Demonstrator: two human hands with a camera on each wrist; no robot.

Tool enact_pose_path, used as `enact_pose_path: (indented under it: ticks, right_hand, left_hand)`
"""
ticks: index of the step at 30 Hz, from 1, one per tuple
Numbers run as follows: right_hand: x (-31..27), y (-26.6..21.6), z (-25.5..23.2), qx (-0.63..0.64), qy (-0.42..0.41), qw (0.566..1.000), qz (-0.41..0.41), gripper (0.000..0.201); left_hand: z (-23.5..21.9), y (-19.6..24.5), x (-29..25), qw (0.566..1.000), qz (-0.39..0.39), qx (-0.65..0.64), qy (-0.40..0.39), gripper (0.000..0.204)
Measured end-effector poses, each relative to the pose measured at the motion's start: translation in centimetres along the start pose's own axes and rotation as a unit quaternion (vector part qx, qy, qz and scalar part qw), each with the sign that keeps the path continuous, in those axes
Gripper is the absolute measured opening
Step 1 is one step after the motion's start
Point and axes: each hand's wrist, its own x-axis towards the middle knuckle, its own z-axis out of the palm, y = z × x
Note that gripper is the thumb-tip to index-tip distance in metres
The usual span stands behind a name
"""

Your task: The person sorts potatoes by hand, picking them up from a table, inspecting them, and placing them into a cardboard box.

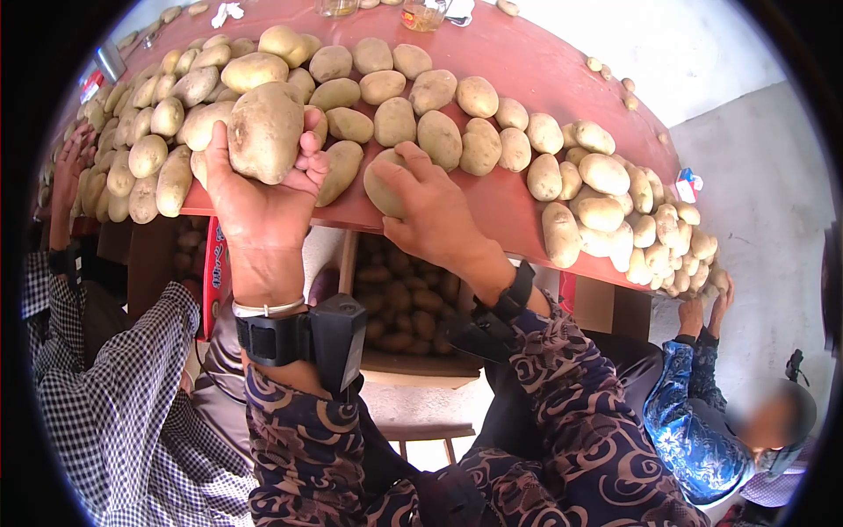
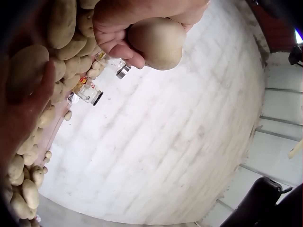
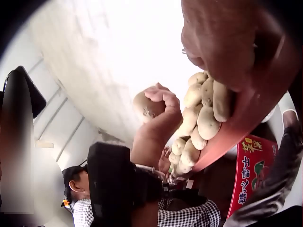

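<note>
My left hand (image 1: 263, 206) holds up a large potato (image 1: 266, 132) in front of the pile, thumb on one side and fingertips curled round the other. The left wrist view shows this potato (image 2: 163, 42) in the curled fingers against a pale wall. At the table's near edge, my right hand (image 1: 443, 211) grips a second potato (image 1: 383, 186), its fingers draped over the top and the thumb below. That potato (image 2: 26, 71) also appears at the left of the left wrist view, while the hand itself hides it in the right wrist view.
Potatoes (image 1: 439, 140) cover much of the red table (image 1: 492, 211), heaped at both ends. Below its edge stands an open box of potatoes (image 1: 421, 373). Glass jars (image 1: 424, 13) stand at the back. Other people sit left and right, one in a checked sleeve (image 1: 149, 378).
</note>
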Motion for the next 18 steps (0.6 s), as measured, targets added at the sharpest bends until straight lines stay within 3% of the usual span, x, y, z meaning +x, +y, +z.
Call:
enact_pose_path:
  ticks: [4, 8, 10, 14, 16, 17, 18]
  right_hand:
    - [-0.9, 0.2, -2.4, 0.157, -0.085, 0.984, -0.008, 0.05]
    - [-1.7, 0.1, -3.8, 0.222, -0.124, 0.966, -0.046, 0.048]
    - [-1.8, 0.3, -4.2, 0.311, -0.246, 0.918, -0.03, 0.048]
    - [-2.1, 0.3, -4.3, 0.249, -0.314, 0.915, -0.054, 0.042]
    - [-2.0, 0.0, -4.3, 0.136, -0.404, 0.902, 0.067, 0.033]
    - [-1.9, 0.2, -4.3, 0.136, -0.404, 0.902, 0.067, 0.033]
    - [-1.8, 0.7, -4.3, 0.122, -0.309, 0.941, 0.06, 0.031]
  left_hand:
    - [-0.1, 0.1, -0.1, 1.0, 0.0, 0.003, -0.007, 0.059]
    - [0.0, 0.0, -0.2, 1.0, -0.001, 0.002, -0.003, 0.059]
    - [0.0, -0.1, -0.2, 1.0, 0.001, 0.008, -0.002, 0.059]
    - [-0.3, 0.0, -0.2, 1.0, -0.004, 0.007, -0.011, 0.059]
    - [-0.4, 0.0, -0.1, 1.0, -0.009, 0.003, -0.024, 0.059]
    - [-0.3, -0.1, -0.1, 1.0, -0.01, -0.001, -0.014, 0.059]
    - [-0.3, -0.1, -0.1, 1.0, -0.01, -0.004, -0.004, 0.059]
